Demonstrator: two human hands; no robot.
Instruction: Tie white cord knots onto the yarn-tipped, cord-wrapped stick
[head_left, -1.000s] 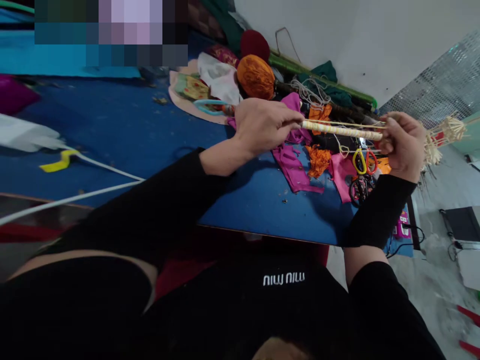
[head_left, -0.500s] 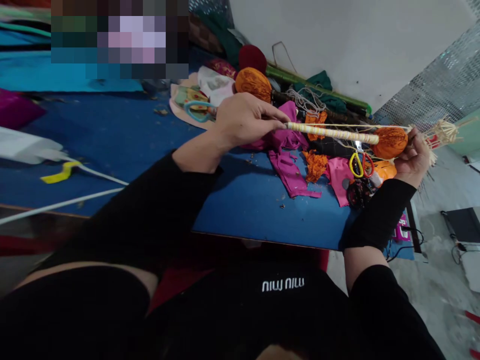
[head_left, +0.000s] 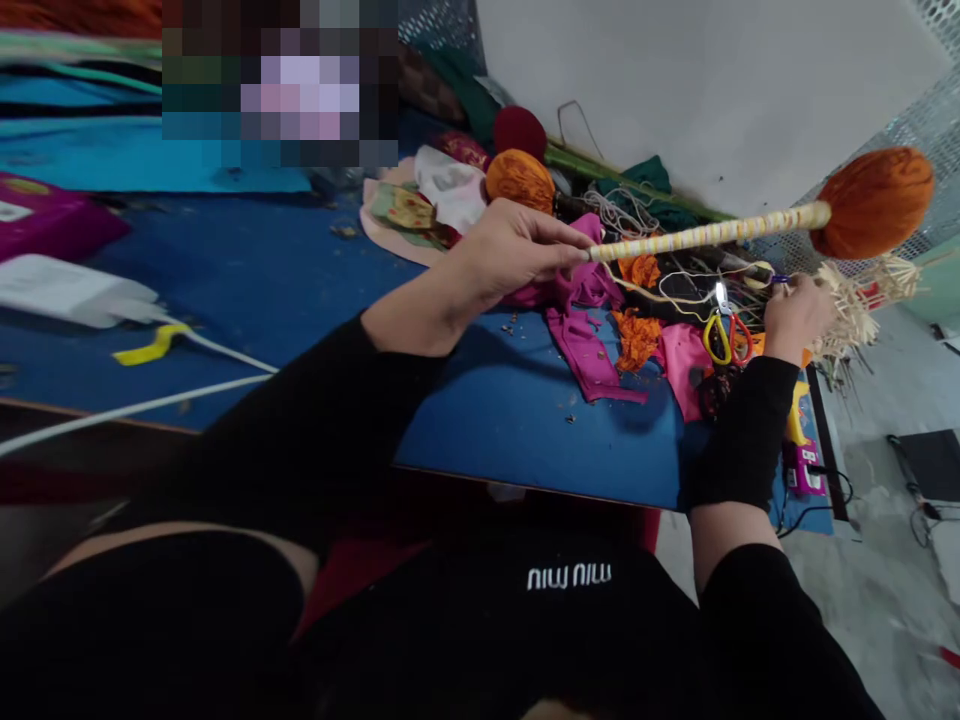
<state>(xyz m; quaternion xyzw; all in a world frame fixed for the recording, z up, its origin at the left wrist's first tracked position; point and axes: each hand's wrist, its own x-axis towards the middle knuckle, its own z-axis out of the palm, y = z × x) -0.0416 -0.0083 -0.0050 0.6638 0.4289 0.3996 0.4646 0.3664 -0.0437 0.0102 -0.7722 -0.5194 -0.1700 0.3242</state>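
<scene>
The left hand pinches the very end of a slender stick bound in pale yellow strands, seemingly to leave the binding exposed. The stick's rounded orange, fibrous head is raised toward three o'clock. The right hand has curled fingers; I cannot tell its grip. At its nine o'clock, perhaps for easy reach, lie yellow-and-red-handled metal scissors.

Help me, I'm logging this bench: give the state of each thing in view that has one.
Wrapped stick: raised, end pinched by left hand
Orange ball: at the stick's far end, raised
Right hand: fingers curled, grip unclear
Scissors: lying down, blade opening unclear
Magenta cloth: rumpled
Orange cloth: crumpled
White block: cable attached
Yellow tape: end sticking out
</scene>
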